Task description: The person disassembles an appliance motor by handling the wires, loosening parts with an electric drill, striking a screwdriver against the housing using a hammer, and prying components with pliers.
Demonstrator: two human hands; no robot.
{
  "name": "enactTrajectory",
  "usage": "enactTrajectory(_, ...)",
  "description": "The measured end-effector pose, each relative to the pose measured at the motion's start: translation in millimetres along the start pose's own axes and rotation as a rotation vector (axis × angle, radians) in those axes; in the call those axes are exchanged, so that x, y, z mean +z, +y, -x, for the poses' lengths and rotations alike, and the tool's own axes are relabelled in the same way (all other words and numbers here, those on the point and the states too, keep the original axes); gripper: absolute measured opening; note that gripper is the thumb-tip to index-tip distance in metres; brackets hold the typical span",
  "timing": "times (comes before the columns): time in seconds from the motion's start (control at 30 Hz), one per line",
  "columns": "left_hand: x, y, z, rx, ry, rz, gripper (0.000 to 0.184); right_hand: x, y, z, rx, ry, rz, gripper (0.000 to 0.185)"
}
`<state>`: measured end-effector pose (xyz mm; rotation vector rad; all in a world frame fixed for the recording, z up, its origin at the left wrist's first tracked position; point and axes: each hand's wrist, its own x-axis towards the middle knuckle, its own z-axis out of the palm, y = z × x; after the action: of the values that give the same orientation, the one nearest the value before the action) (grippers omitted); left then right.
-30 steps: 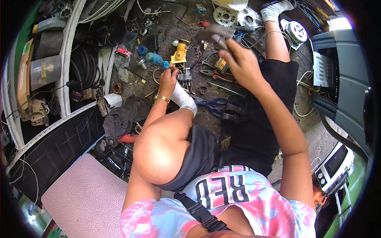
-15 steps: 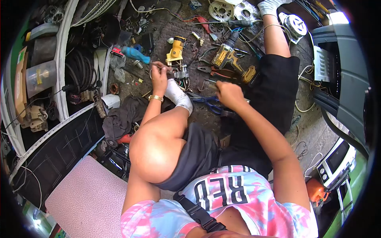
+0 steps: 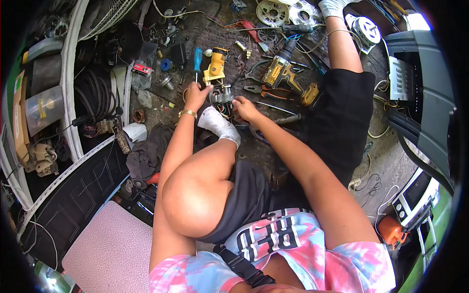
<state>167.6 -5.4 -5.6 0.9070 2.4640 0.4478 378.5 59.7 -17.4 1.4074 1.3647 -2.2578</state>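
My left hand (image 3: 196, 97) is closed around the shaft of a screwdriver (image 3: 197, 59), whose blue handle points away from me. The thumb of that hand lies against a silver metal tool part (image 3: 222, 96); the exact contact is partly hidden. My right hand (image 3: 245, 109) pinches at the right side of this part, beside thin coloured wires below it. A yellow tool housing (image 3: 216, 65) stands just beyond the metal part. Right of my right hand, another screwdriver (image 3: 287, 118) lies on the floor with its long shaft toward the pliers.
A yellow-black cordless drill (image 3: 282, 69) and orange-handled pliers (image 3: 269, 91) lie to the right. My gloved or socked foot (image 3: 220, 124) is close below the hands. Black coiled hoses (image 3: 96, 93) fill the left shelf. A grey appliance casing (image 3: 435, 88) stands at right.
The blue screwdriver has swung from pointing left to pointing away. My right hand has let go of the other screwdriver and moved left to the metal part.
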Motion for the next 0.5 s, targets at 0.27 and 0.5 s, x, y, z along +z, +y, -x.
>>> enactTrajectory(0.27, -5, -18, -3, -0.105, -0.145, 0.375, 0.035, 27, 2, 7, -0.027, 0.002, -0.443, 0.047)
enactTrajectory(0.5, -35, -23, 15, -0.246, -0.170, 0.751, 0.027, 46, 6, 15, -0.291, 0.021, -0.379, 0.043)
